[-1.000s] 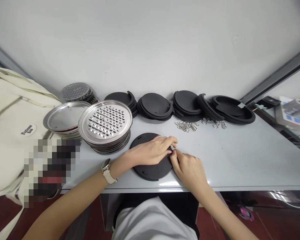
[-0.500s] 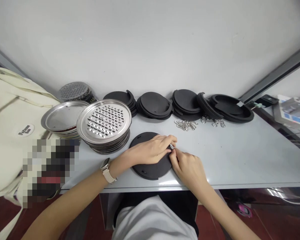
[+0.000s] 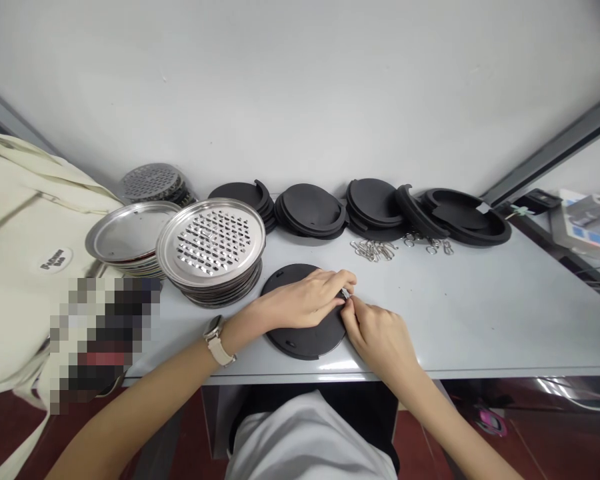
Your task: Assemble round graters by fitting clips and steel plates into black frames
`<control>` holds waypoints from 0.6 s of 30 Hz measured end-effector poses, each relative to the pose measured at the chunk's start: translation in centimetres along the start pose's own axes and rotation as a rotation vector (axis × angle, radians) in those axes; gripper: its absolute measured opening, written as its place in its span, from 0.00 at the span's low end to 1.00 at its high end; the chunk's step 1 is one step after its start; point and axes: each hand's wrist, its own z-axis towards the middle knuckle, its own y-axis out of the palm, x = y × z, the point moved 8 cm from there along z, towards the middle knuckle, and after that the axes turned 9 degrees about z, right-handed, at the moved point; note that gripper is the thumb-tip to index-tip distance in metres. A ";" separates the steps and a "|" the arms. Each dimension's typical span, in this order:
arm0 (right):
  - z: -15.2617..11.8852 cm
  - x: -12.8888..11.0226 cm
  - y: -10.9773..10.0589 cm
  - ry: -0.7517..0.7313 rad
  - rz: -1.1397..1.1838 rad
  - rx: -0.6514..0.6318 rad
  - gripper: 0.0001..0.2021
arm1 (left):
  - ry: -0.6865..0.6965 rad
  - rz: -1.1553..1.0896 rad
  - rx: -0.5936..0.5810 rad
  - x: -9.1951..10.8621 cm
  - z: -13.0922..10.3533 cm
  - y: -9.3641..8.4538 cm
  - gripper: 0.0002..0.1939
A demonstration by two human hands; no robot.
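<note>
A round black disc (image 3: 305, 340) with small slots lies flat near the table's front edge. Across its upper part rests my left hand (image 3: 313, 297), a watch on its wrist, with fingers bent toward the disc's right rim. There my right hand (image 3: 377, 330) pinches at a small metal clip (image 3: 346, 293), its thumb and forefinger closed. The left fingertips meet the same clip from the other side. Much of the clip is hidden by the fingers.
Stacked metal grater discs (image 3: 213, 243) and plain metal plates (image 3: 135, 230) stand at left. Black disc stacks (image 3: 307, 207) and curved black rings (image 3: 467, 217) line the wall. Loose metal clips (image 3: 373, 250) lie before them. A cream bag (image 3: 25, 267) hangs far left.
The whole view has shifted very slightly. Between the fingertips, the metal clip shows a little more; both hands otherwise keep their places on the disc.
</note>
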 end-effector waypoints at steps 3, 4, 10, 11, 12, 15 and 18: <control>0.0 0.0 0.0 -0.002 -0.006 0.009 0.20 | 0.003 0.002 -0.001 0.0 0.0 0.0 0.14; 0.0 0.1 0.0 0.002 -0.004 0.007 0.20 | 0.004 0.003 -0.001 0.0 0.0 0.0 0.14; 0.0 0.0 -0.1 -0.001 0.007 0.005 0.20 | 0.008 0.006 0.003 0.0 0.0 0.0 0.14; 0.0 0.1 -0.1 0.006 0.013 0.002 0.20 | 0.008 0.006 0.003 0.0 0.0 0.0 0.14; 0.0 0.1 0.0 0.014 0.019 -0.003 0.20 | 0.008 0.005 0.004 0.0 0.0 0.0 0.14; 0.0 0.2 0.1 0.028 0.026 -0.018 0.21 | 0.006 0.002 0.006 0.0 0.0 0.0 0.14; 0.0 0.2 0.2 0.019 0.028 -0.021 0.21 | 0.002 -0.003 0.008 0.0 0.0 0.0 0.14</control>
